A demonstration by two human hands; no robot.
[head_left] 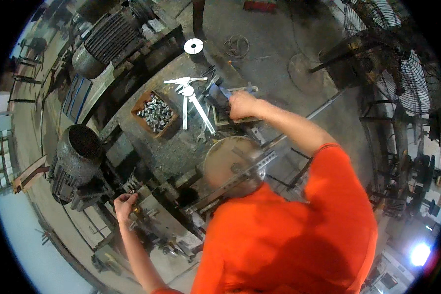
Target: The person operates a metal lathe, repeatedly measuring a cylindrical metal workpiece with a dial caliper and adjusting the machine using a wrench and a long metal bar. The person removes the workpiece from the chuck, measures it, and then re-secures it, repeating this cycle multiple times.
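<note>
My left hand (125,207) is at the machine (167,215) on the left, thumb and fingertips pinched together beside small metal fittings (131,185). Whatever lies between those fingertips is too small to name. Stretched out to the far side of the bench, my right hand (243,105) has its fingers curled in at a small blue object (225,92), partly covered by the hand. Just left of it lie a white dial caliper (196,100) and an open-ended wrench (202,134). A box (134,111) of small metal nut-like parts stands farther left.
A round brown disc (218,159) and a perforated metal bar (262,164) are close in front of my body. Dark motors (78,147) stand at left. A white-topped spool (193,46) stands at the bench's far end. A large caged fan (409,83) is at right.
</note>
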